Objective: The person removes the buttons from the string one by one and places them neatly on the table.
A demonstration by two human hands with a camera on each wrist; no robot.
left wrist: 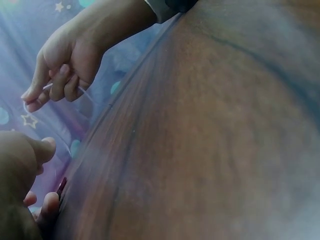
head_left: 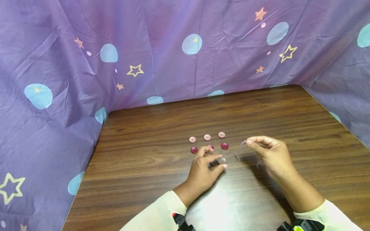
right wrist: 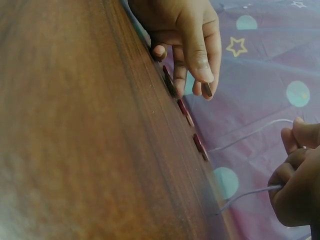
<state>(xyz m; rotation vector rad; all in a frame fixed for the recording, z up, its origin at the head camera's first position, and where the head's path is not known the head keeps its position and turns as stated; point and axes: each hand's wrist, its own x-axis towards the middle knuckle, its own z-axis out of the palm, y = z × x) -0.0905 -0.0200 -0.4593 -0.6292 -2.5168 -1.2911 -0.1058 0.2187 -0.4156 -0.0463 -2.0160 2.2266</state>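
Observation:
Between its thumb and index finger, my left hand (head_left: 202, 171) pinches a small greyish button (head_left: 222, 160), which looks dark and edge-on in the right wrist view. Partly hidden beside it is a dark round thing (head_left: 213, 163). My right hand (head_left: 274, 157) pinches a thin purple string (head_left: 240, 148) with its thumb and index finger; one end dangles to the left and another length hangs below the palm. The left hand's other fingers partly cover the middle dark red button (head_left: 211, 146); whether they touch it I cannot tell.
Three pink buttons (head_left: 207, 137) lie in a row behind the dark red ones, among them a left button (head_left: 194, 149) and a right button (head_left: 224, 146). All are on a brown wooden table (head_left: 144, 173). A purple patterned cloth (head_left: 162, 48) hangs around its back and sides.

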